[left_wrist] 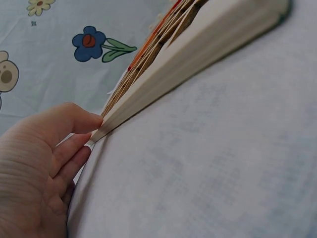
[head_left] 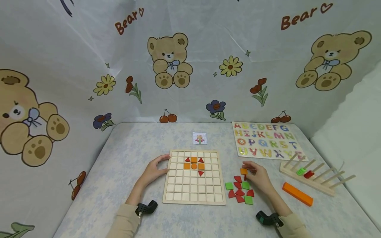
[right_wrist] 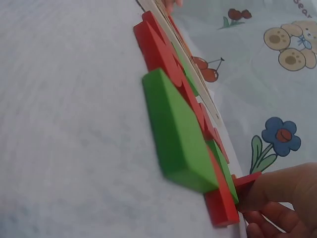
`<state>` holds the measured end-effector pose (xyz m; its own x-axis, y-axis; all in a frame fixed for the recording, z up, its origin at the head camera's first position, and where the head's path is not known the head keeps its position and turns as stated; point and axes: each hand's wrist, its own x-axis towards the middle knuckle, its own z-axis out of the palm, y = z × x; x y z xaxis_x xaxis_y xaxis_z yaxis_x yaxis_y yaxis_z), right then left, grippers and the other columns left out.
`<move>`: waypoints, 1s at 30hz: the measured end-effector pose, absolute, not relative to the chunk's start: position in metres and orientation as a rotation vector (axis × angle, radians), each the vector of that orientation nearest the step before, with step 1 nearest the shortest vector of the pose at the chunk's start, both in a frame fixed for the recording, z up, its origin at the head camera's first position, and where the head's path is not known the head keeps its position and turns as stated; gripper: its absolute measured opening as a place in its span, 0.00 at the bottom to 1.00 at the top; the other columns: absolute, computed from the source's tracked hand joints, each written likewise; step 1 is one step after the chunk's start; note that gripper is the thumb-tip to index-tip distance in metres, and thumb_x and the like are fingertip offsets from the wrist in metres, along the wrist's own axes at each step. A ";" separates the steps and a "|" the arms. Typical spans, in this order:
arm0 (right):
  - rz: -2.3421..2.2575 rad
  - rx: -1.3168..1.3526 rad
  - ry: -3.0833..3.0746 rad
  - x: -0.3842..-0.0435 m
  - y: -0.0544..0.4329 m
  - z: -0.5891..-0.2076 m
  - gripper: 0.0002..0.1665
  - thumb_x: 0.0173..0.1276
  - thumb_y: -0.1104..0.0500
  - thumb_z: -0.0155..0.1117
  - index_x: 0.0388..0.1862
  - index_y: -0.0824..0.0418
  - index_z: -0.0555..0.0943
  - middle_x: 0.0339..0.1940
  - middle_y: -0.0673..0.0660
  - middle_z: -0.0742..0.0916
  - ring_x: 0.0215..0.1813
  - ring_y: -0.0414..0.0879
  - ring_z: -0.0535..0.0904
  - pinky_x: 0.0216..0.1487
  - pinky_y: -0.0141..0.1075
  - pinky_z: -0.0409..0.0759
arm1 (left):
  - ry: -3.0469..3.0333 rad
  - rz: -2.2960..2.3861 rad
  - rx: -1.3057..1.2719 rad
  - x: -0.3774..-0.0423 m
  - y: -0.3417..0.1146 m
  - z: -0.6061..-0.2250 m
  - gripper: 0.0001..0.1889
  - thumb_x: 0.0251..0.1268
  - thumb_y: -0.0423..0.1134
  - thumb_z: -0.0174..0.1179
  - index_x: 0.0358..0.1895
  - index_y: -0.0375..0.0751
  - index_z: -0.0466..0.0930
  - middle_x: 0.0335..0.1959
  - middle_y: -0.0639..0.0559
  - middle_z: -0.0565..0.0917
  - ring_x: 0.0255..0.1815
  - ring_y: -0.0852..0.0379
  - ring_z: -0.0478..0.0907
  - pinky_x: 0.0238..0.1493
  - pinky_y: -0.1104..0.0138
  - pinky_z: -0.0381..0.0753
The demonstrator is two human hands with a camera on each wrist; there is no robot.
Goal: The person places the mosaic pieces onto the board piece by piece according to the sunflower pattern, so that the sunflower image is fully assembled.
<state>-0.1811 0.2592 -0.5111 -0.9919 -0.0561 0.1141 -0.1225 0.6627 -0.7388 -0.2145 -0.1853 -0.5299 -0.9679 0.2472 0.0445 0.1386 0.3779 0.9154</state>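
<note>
A wooden grid board lies on the table, carrying three orange squares, an orange circle and three red triangles. My left hand touches the board's left edge with thumb and fingers. In the left wrist view the thumb meets that edge near a corner. To the right of the board, my right hand pinches an orange square tile and a red piece, mostly hidden by the fingers. Below it lie loose red curved pieces and three green squares.
A small picture card lies behind the board. At the back right is an alphabet board. Nearer on the right stand a wooden rack with pegs, holding green and red pieces, and an orange bar. A bear-printed sheet hangs behind.
</note>
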 end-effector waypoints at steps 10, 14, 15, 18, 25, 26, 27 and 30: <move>1.248 0.125 -2.757 -0.182 0.260 -0.515 0.25 0.57 0.73 0.63 0.57 0.68 0.77 0.44 0.62 0.87 0.48 0.54 0.79 0.45 0.22 0.77 | 2.504 1.684 0.357 -0.215 -0.185 -0.530 0.33 0.57 0.34 0.66 0.68 0.45 0.68 0.64 0.46 0.75 0.74 0.46 0.59 0.76 0.47 0.52; 1.307 0.063 -2.786 -0.181 0.253 -0.511 0.26 0.60 0.71 0.59 0.59 0.66 0.76 0.47 0.62 0.85 0.50 0.53 0.78 0.46 0.19 0.75 | 2.498 1.696 0.340 -0.216 -0.185 -0.531 0.32 0.56 0.33 0.66 0.67 0.44 0.69 0.64 0.46 0.76 0.74 0.46 0.60 0.76 0.48 0.51; 1.314 0.055 -2.795 -0.182 0.252 -0.510 0.26 0.61 0.71 0.58 0.60 0.66 0.75 0.48 0.62 0.85 0.51 0.52 0.78 0.46 0.19 0.75 | 2.499 1.695 0.335 -0.216 -0.184 -0.531 0.32 0.56 0.33 0.66 0.67 0.44 0.69 0.63 0.46 0.76 0.74 0.47 0.61 0.76 0.48 0.52; 1.334 0.050 -2.783 -0.183 0.245 -0.506 0.26 0.61 0.72 0.58 0.60 0.66 0.75 0.48 0.62 0.85 0.51 0.52 0.77 0.48 0.24 0.78 | 2.503 1.692 0.328 -0.216 -0.184 -0.530 0.32 0.56 0.33 0.66 0.67 0.44 0.69 0.63 0.46 0.76 0.74 0.47 0.61 0.76 0.48 0.52; 1.376 0.179 -2.723 -0.188 0.221 -0.498 0.26 0.58 0.72 0.63 0.58 0.68 0.77 0.45 0.62 0.86 0.49 0.53 0.79 0.52 0.36 0.81 | 2.503 1.694 0.337 -0.215 -0.184 -0.529 0.32 0.57 0.33 0.66 0.67 0.44 0.68 0.64 0.46 0.76 0.74 0.46 0.61 0.76 0.47 0.52; 1.383 0.208 -2.715 -0.189 0.216 -0.498 0.26 0.57 0.73 0.63 0.57 0.68 0.77 0.45 0.62 0.86 0.48 0.53 0.79 0.52 0.37 0.82 | 2.502 1.694 0.340 -0.215 -0.184 -0.529 0.32 0.57 0.33 0.66 0.67 0.44 0.68 0.64 0.46 0.75 0.74 0.46 0.60 0.76 0.47 0.52; 1.392 0.240 -2.707 -0.190 0.211 -0.498 0.26 0.56 0.73 0.63 0.56 0.68 0.77 0.44 0.61 0.86 0.48 0.53 0.79 0.52 0.38 0.82 | 2.500 1.695 0.343 -0.215 -0.184 -0.529 0.32 0.57 0.33 0.66 0.67 0.44 0.68 0.64 0.46 0.75 0.74 0.46 0.60 0.76 0.47 0.52; 1.434 0.337 -2.675 -0.192 0.196 -0.498 0.26 0.55 0.74 0.64 0.55 0.68 0.78 0.43 0.61 0.86 0.47 0.54 0.80 0.51 0.43 0.82 | 2.485 1.703 0.348 -0.216 -0.186 -0.531 0.32 0.57 0.33 0.66 0.67 0.45 0.68 0.64 0.47 0.75 0.74 0.46 0.59 0.76 0.47 0.52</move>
<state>-0.1917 0.1957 -0.4983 -0.9719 -0.1515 0.1804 -0.2341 0.5353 -0.8116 -0.2160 -0.1856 -0.5313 -0.9678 0.2487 0.0397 0.1268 0.3449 0.9300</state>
